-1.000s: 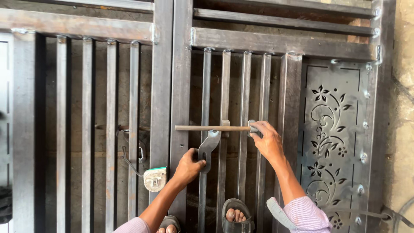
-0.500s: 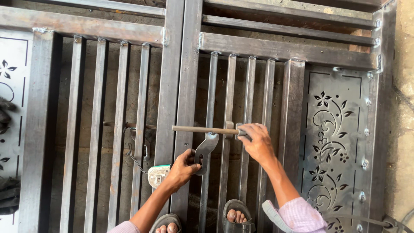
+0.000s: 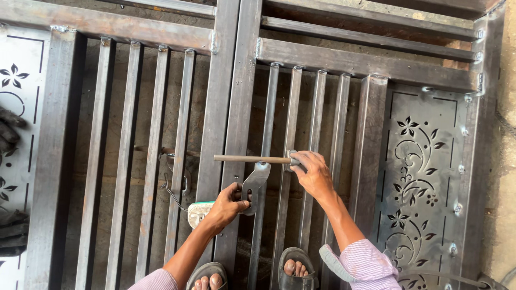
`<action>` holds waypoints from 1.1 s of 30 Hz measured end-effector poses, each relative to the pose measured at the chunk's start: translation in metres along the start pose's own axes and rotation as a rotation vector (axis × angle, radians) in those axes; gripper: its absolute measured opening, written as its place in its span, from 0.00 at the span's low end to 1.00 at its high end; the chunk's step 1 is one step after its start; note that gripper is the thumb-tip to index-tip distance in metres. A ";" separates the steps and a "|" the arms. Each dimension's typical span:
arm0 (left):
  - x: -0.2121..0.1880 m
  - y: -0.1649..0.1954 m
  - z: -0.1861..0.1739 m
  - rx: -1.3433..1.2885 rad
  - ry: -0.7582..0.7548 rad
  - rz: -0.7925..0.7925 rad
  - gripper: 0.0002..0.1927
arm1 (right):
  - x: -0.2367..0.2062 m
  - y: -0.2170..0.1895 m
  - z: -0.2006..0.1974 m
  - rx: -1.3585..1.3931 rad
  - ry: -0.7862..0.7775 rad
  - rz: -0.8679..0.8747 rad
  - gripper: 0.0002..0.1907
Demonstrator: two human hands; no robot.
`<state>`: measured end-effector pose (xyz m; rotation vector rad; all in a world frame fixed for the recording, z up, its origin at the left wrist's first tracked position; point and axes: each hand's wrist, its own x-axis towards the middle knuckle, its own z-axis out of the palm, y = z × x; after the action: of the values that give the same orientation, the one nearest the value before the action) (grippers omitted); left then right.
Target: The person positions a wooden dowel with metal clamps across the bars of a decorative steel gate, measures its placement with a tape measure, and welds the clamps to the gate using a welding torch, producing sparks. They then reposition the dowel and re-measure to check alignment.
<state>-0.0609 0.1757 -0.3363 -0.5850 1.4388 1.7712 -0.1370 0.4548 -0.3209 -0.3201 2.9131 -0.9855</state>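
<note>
A steel gate frame (image 3: 236, 107) with vertical bars lies flat below me. Across its middle posts rests a round metal rod (image 3: 250, 159), a sliding bolt, with a flat curved handle plate (image 3: 256, 180) hanging from it. My left hand (image 3: 227, 205) grips the lower end of that handle plate. My right hand (image 3: 313, 173) is closed on the rod's right end, at a small bracket (image 3: 291, 159) on a bar. Both sleeves are pink.
A tape measure (image 3: 198, 212) lies on the frame just left of my left hand. A cut-out floral panel (image 3: 419, 177) fills the gate's right side, another (image 3: 16, 107) the far left. My sandalled feet (image 3: 295, 267) stand between the bars. Dark gloves (image 3: 8, 134) lie at left.
The view has shifted, so the gate sits further right and lower in frame. The rod has slid left a little with both hands still on it.
</note>
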 end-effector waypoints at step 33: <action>0.011 -0.002 -0.010 0.036 0.005 0.004 0.17 | 0.007 0.008 0.003 -0.024 -0.133 0.005 0.42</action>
<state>-0.0669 0.1695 -0.3478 -0.5684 1.4730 1.7451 -0.1448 0.4578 -0.3280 -0.3644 2.8064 -0.8929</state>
